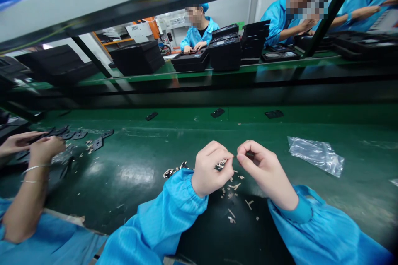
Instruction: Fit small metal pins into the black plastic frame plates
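My left hand (213, 169) is closed, its thumb and forefinger pinched together. Small black and silver parts (220, 165) show in the curl of its fingers. My right hand (264, 169) also pinches, with its fingertips almost meeting those of the left. A tiny dark thing between the fingertips is too small to name. A small heap of similar black and silver parts (174, 170) lies left of my left hand. Below and between my hands, beige peeled scraps (234, 188) are scattered over the green work surface (133, 203).
Clear plastic bags (315, 155) lie to the right. Flat black pieces (217, 112) rest along the far strip. At left, a co-worker's hands (46, 148) handle black plates (77, 135). Black trays (225, 51) stand beyond the divider, where other people sit. A beam (124, 0) crosses overhead.
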`<state>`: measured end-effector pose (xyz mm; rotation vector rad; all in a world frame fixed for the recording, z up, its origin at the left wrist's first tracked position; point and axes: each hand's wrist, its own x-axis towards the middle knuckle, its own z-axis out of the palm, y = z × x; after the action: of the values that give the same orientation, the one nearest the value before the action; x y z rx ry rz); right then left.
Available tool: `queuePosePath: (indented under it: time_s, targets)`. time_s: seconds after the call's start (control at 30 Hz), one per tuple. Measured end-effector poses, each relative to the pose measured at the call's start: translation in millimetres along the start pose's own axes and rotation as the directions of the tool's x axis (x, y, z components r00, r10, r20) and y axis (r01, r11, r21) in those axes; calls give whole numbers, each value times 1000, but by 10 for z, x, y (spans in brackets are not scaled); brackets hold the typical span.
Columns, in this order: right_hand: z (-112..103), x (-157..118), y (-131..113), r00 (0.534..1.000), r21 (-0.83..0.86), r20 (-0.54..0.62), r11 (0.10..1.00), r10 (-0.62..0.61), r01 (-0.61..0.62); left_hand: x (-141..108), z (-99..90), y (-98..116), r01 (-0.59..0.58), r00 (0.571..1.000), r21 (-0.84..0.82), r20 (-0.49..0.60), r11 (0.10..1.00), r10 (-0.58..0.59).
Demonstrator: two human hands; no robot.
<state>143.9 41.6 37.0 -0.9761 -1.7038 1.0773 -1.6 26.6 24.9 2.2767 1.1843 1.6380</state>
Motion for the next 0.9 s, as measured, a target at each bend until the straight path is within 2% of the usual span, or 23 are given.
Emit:
queuePosePath:
  time_s: [0.27,0.4,0.67,0.9]
  targets:
    - [6,-2,-16,1000,15,-18,1000,-6,6,-4,5,4,-41,999,34,-11,999,41]
    - [6,-27,-17,998,-73,-18,996,-54,53,-22,20,-7,-91,996,82,-17,993,92]
    - [4,-54,-23,967,-300,-3,923,-255,242,-61,16,-82,-306,951,295,44,905,307]
    - [-1,-78,-11,953,-392,1,876,-304,279,-35,-3,-78,-379,924,339,83,861,374]
